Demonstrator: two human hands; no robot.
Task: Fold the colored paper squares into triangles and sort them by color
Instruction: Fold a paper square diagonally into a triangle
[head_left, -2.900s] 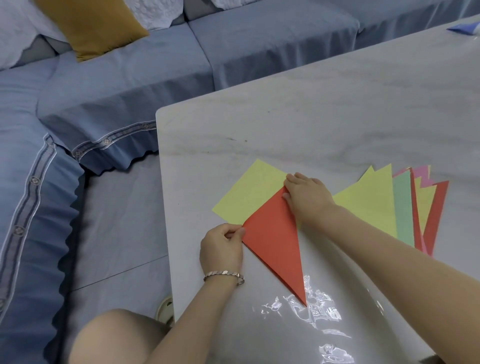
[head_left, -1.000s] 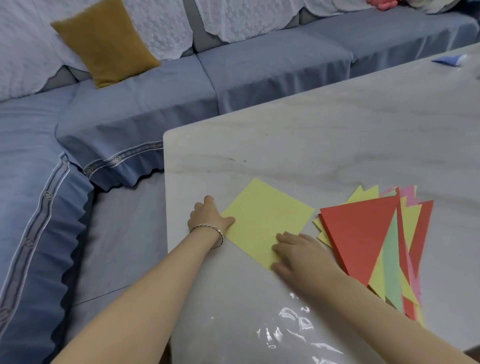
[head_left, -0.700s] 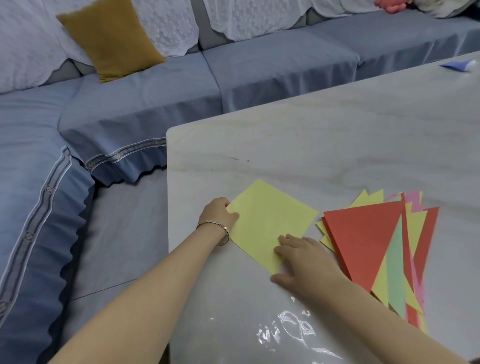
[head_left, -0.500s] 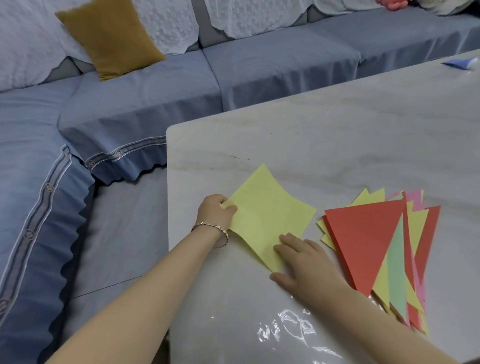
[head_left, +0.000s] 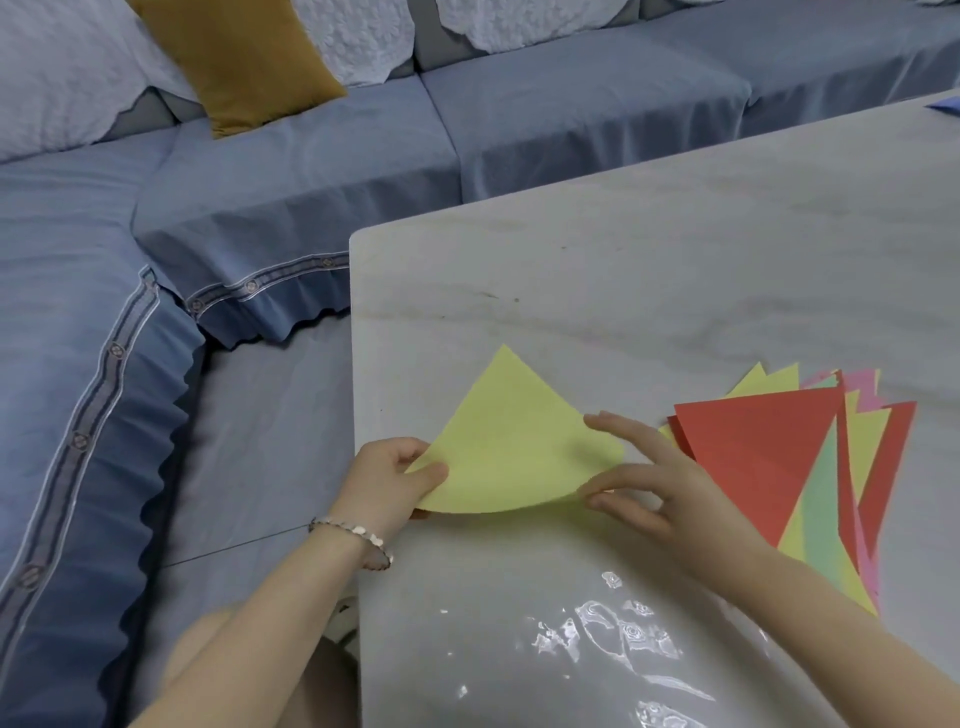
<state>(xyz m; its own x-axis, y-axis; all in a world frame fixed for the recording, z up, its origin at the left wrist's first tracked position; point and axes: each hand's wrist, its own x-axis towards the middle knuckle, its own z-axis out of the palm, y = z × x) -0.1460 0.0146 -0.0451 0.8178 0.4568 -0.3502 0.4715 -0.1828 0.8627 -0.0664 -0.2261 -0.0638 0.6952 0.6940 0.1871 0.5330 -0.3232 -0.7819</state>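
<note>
A yellow paper square is lifted and curled above the marble table, bent over on itself. My left hand pinches its left corner between thumb and fingers. My right hand touches its right side with spread fingers, thumb under the curled edge. To the right lies a fanned pile of folded triangles, with a red triangle on top and yellow, green and pink ones beneath.
The table's left edge runs close to my left hand. A blue sofa with a mustard cushion wraps around behind and to the left. A blue scrap lies at the table's far right.
The red triangle went onto the pile on the right. The yellow square, flat a second ago, has been lifted at its left corner and now curls over toward my right hand.
</note>
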